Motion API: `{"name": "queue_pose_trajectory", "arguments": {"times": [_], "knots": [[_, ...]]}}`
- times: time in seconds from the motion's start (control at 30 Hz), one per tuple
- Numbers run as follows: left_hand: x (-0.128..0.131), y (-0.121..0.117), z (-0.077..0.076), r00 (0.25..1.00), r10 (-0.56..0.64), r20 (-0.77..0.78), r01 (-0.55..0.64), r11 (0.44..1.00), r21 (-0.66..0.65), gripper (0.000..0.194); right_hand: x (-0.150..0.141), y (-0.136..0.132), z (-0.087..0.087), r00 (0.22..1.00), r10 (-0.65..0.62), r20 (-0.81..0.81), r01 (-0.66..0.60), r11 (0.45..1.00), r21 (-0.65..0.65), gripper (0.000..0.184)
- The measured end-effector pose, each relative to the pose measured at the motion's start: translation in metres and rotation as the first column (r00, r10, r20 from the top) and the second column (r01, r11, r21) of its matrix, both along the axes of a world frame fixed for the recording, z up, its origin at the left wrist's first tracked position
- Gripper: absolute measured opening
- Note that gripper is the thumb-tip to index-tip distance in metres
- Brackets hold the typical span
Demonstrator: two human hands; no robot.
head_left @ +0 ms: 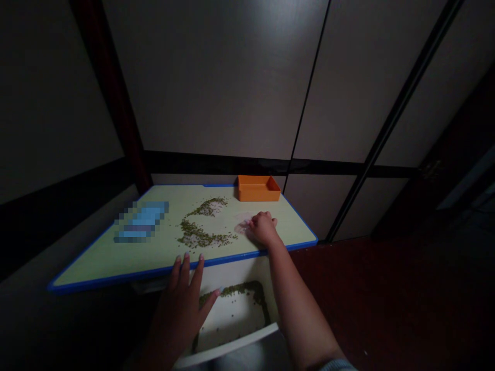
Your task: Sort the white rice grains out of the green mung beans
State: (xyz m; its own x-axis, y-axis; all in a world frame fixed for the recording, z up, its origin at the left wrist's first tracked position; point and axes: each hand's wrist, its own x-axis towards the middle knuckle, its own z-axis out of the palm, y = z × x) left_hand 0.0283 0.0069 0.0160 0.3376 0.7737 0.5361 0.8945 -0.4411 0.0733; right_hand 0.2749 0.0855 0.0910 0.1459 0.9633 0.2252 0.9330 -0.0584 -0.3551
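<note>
My right hand (263, 229) is closed over the right part of the pale yellow-green tabletop (154, 263), fingers bent together. Under and beside its fingertips lies a thin, pale pinkish patch (241, 226); whether the fingers grip it or something else is hidden. Left of it, small green beans (199, 239), apparently mung beans, are scattered in a curved heap, and a second heap (211, 207) lies farther back. My left hand (187, 293) is open, fingers spread, with its fingertips at the table's blue front edge and nothing in it.
An orange open box (258, 193) stands at the back right of the table. A pixelated blue flat item (143, 221) lies at the left. Below the front edge is a white bin (232, 348) with beans along its inner edges. Cabinet panels (232, 77) rise behind.
</note>
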Motion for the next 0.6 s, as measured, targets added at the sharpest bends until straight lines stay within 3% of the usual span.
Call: {"name": "queue_pose_trajectory", "arguments": {"times": [0.17,0.37,0.6], "knots": [[-0.001,0.001,-0.001,1.0,-0.007,-0.006,0.007,1.0,0.008,0.075,-0.006,0.0,0.001,0.991,0.134,-0.015,-0.133,0.991,0.017,0.027],[-0.001,0.001,0.001,1.0,0.0,-0.02,0.0,1.0,-0.004,0.072,0.009,-0.005,0.003,0.953,0.213,-0.215,-0.202,0.977,0.071,0.024],[-0.001,0.001,-0.001,1.0,-0.015,-0.004,0.015,1.0,0.019,0.072,0.02,-0.014,0.004,0.946,0.24,-0.218,-0.247,0.969,-0.006,0.021]]}}
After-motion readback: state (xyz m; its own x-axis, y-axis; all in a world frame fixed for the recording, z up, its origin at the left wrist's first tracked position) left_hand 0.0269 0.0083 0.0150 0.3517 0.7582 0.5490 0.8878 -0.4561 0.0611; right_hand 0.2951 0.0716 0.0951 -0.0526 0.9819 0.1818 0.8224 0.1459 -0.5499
